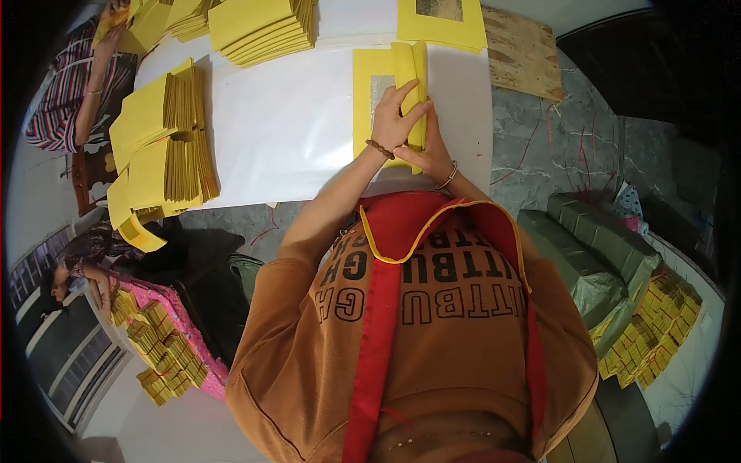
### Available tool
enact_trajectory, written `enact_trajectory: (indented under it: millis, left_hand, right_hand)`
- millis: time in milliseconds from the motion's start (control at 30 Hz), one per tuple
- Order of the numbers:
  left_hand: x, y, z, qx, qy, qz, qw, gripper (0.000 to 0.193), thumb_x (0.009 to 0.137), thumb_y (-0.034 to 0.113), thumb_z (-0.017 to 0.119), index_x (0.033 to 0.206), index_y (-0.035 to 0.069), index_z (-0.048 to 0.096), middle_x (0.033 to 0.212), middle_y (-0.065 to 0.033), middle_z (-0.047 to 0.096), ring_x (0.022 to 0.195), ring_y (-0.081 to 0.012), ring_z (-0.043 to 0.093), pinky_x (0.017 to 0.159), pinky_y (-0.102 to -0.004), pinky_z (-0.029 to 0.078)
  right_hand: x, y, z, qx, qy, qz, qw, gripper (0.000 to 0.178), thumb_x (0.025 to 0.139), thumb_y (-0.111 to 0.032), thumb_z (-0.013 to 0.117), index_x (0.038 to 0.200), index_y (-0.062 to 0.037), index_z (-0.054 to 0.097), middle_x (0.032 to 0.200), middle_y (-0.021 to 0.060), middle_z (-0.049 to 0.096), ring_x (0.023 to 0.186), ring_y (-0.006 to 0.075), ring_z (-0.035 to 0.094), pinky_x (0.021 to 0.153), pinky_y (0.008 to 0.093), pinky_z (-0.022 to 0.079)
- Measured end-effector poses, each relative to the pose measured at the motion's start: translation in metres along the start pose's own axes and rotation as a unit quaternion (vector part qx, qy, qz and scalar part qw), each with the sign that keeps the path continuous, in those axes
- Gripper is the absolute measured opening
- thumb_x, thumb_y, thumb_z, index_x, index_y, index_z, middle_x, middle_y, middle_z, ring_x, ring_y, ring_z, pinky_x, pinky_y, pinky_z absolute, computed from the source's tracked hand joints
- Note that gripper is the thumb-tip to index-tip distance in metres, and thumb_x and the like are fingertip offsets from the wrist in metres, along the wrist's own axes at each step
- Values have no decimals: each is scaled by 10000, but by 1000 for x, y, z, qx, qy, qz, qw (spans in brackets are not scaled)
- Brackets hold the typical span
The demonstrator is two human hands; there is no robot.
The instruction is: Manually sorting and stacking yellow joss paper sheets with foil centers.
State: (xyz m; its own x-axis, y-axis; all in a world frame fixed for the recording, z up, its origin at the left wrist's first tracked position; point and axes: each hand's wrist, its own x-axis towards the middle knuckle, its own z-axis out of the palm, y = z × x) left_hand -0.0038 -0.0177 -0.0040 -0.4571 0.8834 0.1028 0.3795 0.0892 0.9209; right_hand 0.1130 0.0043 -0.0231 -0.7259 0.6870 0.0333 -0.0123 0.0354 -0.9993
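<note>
In front of me on the white table lies a yellow paper sheet (361, 100) with a silver foil patch, its right side turned over into a long double fold (409, 65). My left hand (396, 116) rests over the fold, fingers bent onto it and wrist above the sheet's left part. From the right, my right hand (432, 153) grips the lower part of the same fold, thumb across it and fingers along its outer edge. Just beyond it is a stack of flat yellow sheets (467, 35), with a foil patch on top.
Bundles of folded yellow paper (143, 112) stand along the white table's (270, 123) left edge, with more fanned bundles (255, 31) at the back. A plywood board (521, 54) adjoins the right. One person in stripes (65, 92) works at far left. Green wrapped packs (594, 239) sit right.
</note>
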Motion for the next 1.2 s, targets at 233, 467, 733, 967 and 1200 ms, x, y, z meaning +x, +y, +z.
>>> enact_trajectory:
  millis: [233, 467, 733, 967, 1200]
  left_hand:
    - [-1, -7, -1, -45, -8, -11, 999, 372, 777, 198, 609, 1100, 26, 541, 841, -128, 519, 719, -224, 519, 635, -308, 420]
    - [2, -12, 11, -113, 116, 78, 984, 302, 812, 89, 504, 1106, 30, 539, 861, -137, 515, 767, -241, 523, 691, -332, 415]
    - [1, -2, 3, -10, 13, 7, 1000, 385, 748, 216, 637, 1096, 74, 556, 788, -118, 494, 699, -225, 512, 610, -308, 415]
    - [-1, -2, -2, -25, 4, 2, 1000, 362, 770, 212, 620, 1090, 57, 555, 805, -123, 508, 702, -217, 516, 612, -297, 415]
    - [-2, -12, 6, -145, 73, -33, 986, 310, 806, 153, 549, 1100, 56, 547, 835, -142, 521, 738, -249, 531, 671, -322, 426]
  right_hand:
    - [0, -2, 0, 35, 9, 5, 999, 1053, 622, -269, 734, 1331, 40, 19, 1336, 196, 174, 1255, 283, 192, 1025, 366, 193]
    - [0, -3, -1, -8, -8, 1, 1000, 1024, 643, -200, 695, 1354, -18, -19, 1362, 135, 163, 1259, 230, 211, 1018, 351, 221]
    - [-2, 8, -1, 0, 6, -1, 1000, 1049, 624, -280, 732, 1329, 46, 26, 1339, 197, 164, 1256, 286, 192, 1030, 363, 183]
    - [0, -5, -1, -5, 8, 2, 1000, 1054, 619, -269, 737, 1332, 38, 24, 1340, 190, 165, 1254, 284, 194, 1026, 368, 191]
    - [0, -4, -1, 35, -11, 11, 999, 1017, 643, -204, 690, 1355, -22, -12, 1356, 136, 174, 1254, 234, 216, 1014, 344, 228]
